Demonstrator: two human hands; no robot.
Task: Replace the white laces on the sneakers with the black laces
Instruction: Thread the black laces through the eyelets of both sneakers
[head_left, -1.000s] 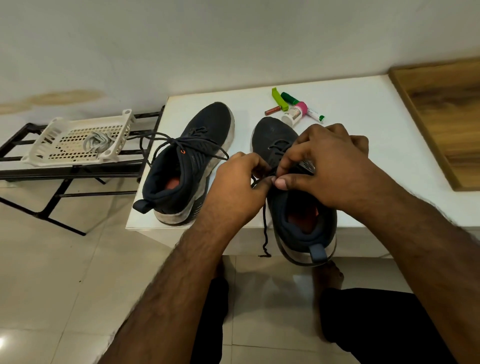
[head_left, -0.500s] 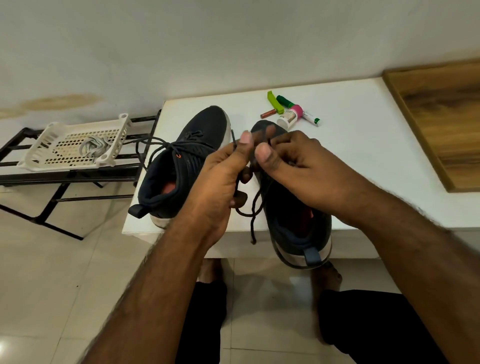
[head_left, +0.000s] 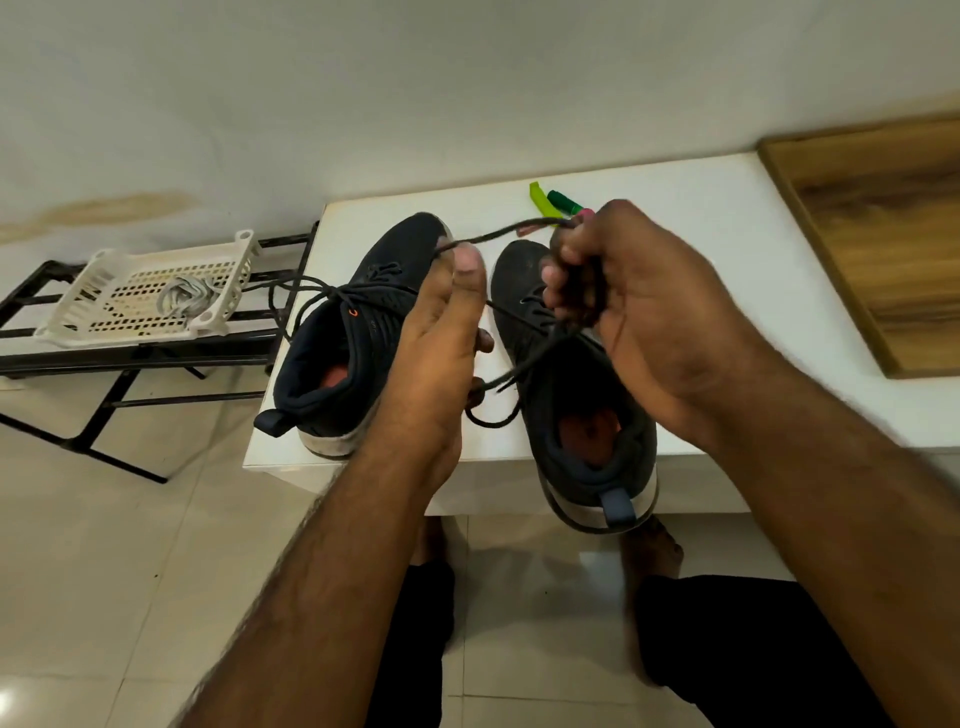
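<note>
Two dark sneakers stand on a white table (head_left: 701, 249). The left sneaker (head_left: 343, 358) has a black lace threaded, its loose ends trailing left. The right sneaker (head_left: 576, 415) has its heel over the table's front edge. A black lace (head_left: 498, 236) stretches between my hands above the right sneaker and runs down to its eyelets, with a loop hanging near the collar. My left hand (head_left: 441, 343) pinches the lace between thumb and fingers. My right hand (head_left: 639, 301) grips the lace's other part in curled fingers. White laces (head_left: 187, 299) lie in a white basket (head_left: 93, 312).
The basket sits on a black metal rack (head_left: 130, 358) left of the table. Green and pink markers (head_left: 550, 202) lie at the table's back, partly behind my right hand. A wooden board (head_left: 883, 234) lies at the right. My legs and bare feet are below on the tiled floor.
Both hands have risen from the right sneaker's collar and moved apart, drawing the black lace taut between them. The dangling lace end has come up off the table's front edge.
</note>
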